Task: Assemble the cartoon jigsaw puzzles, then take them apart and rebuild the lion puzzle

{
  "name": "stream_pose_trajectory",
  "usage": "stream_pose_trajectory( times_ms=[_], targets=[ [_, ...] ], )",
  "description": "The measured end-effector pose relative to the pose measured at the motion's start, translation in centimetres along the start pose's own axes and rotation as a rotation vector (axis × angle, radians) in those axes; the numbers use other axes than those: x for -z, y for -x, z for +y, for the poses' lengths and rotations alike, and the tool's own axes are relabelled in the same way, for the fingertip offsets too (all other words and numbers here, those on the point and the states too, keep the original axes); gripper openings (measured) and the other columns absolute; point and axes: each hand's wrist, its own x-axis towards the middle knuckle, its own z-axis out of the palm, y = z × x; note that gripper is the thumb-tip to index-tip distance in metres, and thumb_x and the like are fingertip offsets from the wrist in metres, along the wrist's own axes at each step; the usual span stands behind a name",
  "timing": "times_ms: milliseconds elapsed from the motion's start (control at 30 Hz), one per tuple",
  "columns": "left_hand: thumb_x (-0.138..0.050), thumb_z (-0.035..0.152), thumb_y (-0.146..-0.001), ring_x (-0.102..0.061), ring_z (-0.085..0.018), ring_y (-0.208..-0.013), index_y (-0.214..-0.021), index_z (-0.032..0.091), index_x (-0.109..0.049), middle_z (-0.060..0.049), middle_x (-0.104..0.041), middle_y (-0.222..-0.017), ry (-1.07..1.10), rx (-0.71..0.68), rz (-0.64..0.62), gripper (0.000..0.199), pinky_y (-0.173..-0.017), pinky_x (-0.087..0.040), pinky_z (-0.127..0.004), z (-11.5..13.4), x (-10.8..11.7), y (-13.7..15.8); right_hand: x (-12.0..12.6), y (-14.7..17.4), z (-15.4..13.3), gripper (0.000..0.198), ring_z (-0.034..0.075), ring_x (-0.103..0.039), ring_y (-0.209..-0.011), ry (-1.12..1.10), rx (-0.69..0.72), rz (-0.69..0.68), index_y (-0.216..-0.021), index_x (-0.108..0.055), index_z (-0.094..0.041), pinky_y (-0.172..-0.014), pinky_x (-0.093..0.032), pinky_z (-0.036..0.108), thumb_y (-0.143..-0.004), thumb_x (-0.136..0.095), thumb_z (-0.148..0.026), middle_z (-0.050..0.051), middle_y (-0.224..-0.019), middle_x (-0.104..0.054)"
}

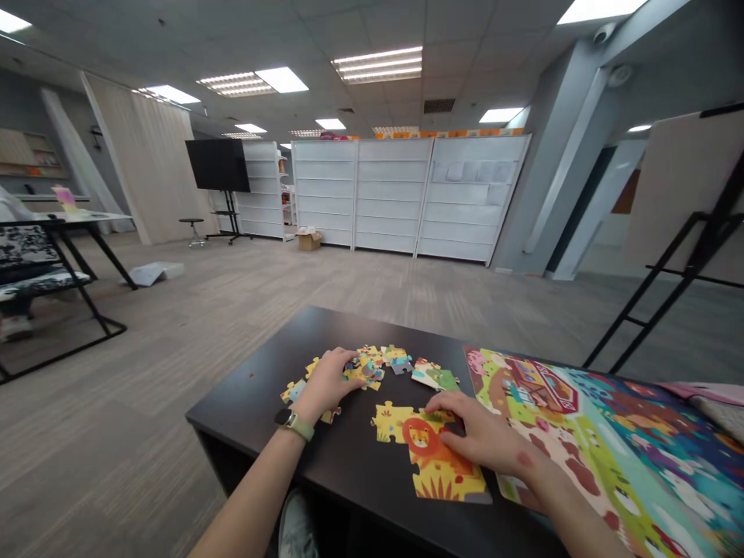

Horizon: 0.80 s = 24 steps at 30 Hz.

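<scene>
The grip of the left hand [329,381] arches over the loose puzzle pieces [372,368] on a dark worktop [249,418], thumb and forefinger parted; whether it has hold of a piece cannot be told. The right hand [482,430] lies half open across the lion section [445,473], thumb and forefinger apart and nothing visibly pinched.

The lion section, at the near middle, appears joined into one block, though its knobs and notches on the left suggest it is unfinished. Farther off, a green-and-white cluster [433,374] sits apart, and the remaining pieces lie heaped or scattered around the left hand, seemingly most of the work still to be done.

A colorful picture sheet [558,434] limits room on the right. Dark surface shows toward the left edge and between heap and lion; the near edge runs just below the lion section, leaving little margin there.
</scene>
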Motion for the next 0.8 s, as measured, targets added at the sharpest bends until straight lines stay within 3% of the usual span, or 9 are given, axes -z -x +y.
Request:
stream_pose_trajectory(
  times_ms=[100,200,300,367,433,600,733,800],
  targets=[
    [-0.081,0.03,-0.075,-0.059,-0.026,-0.103,-0.123,0.022,-0.067,-0.007,-0.064,-0.111,0.05,-0.01,0.0,0.051,-0.093,-0.047,-0.038,0.1,0.9,1.0,0.0,0.1,0.2,0.038,0.028,-0.059,-0.118,0.001,-0.004,-0.003,-0.113,-0.066,-0.022,-0.105,-0.045,0.044,-0.075,-0.058,-0.017,0.009,-0.124,-0.065],
    [-0.078,0.025,-0.074,-0.06,-0.022,-0.099,-0.127,0.024,-0.063,-0.006,-0.062,-0.116,0.301,0.019,-0.049,0.055,-0.087,-0.05,-0.035,0.1,2.0,2.7,-0.2,0.1,0.5,0.039,0.028,-0.059,-0.118,0.0,0.01,0.011,-0.113,-0.066,-0.022,-0.104,-0.045,0.044,-0.075,-0.058,-0.016,0.009,-0.123,-0.066],
    [-0.075,0.024,-0.076,-0.063,-0.019,-0.095,-0.131,0.023,-0.058,-0.009,-0.06,-0.13,0.63,0.07,-0.234,0.058,-0.079,-0.054,-0.032,0.7,3.1,4.3,-0.3,0.0,0.6,0.038,0.028,-0.06,-0.116,-0.012,0.031,0.026,-0.11,-0.067,-0.022,-0.103,-0.045,0.043,-0.074,-0.059,-0.015,0.008,-0.12,-0.067],
    [-0.07,0.022,-0.08,-0.063,-0.022,-0.107,-0.128,0.022,-0.059,-0.009,-0.06,-0.134,0.725,0.033,-0.376,0.05,-0.088,-0.054,-0.034,1.3,3.5,4.9,-0.3,0.0,0.7,0.036,0.027,-0.06,-0.114,-0.02,0.036,0.031,-0.108,-0.068,-0.023,-0.103,-0.046,0.043,-0.074,-0.059,-0.015,0.008,-0.118,-0.067],
    [-0.062,0.014,-0.082,-0.061,-0.023,-0.116,-0.124,0.022,-0.063,-0.007,-0.064,-0.131,0.676,-0.031,-0.444,0.043,-0.097,-0.051,-0.035,1.9,3.6,5.0,-0.4,-0.1,0.7,0.035,0.027,-0.061,-0.113,-0.025,0.043,0.037,-0.107,-0.068,-0.023,-0.102,-0.046,0.043,-0.074,-0.06,-0.015,0.008,-0.117,-0.068],
    [-0.041,0.0,-0.078,-0.061,-0.02,-0.118,-0.116,0.028,-0.069,-0.001,-0.069,-0.122,0.341,-0.148,-0.391,0.055,-0.104,-0.047,-0.034,2.6,2.5,4.7,-0.4,-0.1,0.9,0.036,0.027,-0.06,-0.114,-0.032,0.063,0.045,-0.109,-0.068,-0.023,-0.103,-0.045,0.043,-0.075,-0.06,-0.015,0.007,-0.118,-0.067],
    [-0.04,-0.002,-0.075,-0.049,-0.022,-0.135,-0.102,0.03,-0.074,0.002,-0.074,-0.113,0.261,-0.215,-0.39,0.054,-0.113,-0.038,-0.038,3.0,1.8,4.7,-0.4,0.0,0.9,0.036,0.026,-0.06,-0.115,-0.026,0.07,0.043,-0.109,-0.068,-0.023,-0.103,-0.046,0.042,-0.074,-0.061,-0.015,0.007,-0.118,-0.067],
    [-0.042,-0.001,-0.074,-0.05,-0.022,-0.134,-0.098,0.029,-0.074,0.002,-0.074,-0.11,0.265,-0.233,-0.366,0.05,-0.113,-0.038,-0.038,3.4,1.7,4.6,-0.4,0.0,0.9,0.036,0.026,-0.06,-0.115,-0.026,0.067,0.043,-0.109,-0.068,-0.023,-0.104,-0.046,0.042,-0.075,-0.06,-0.015,0.007,-0.118,-0.067]
  ],
)
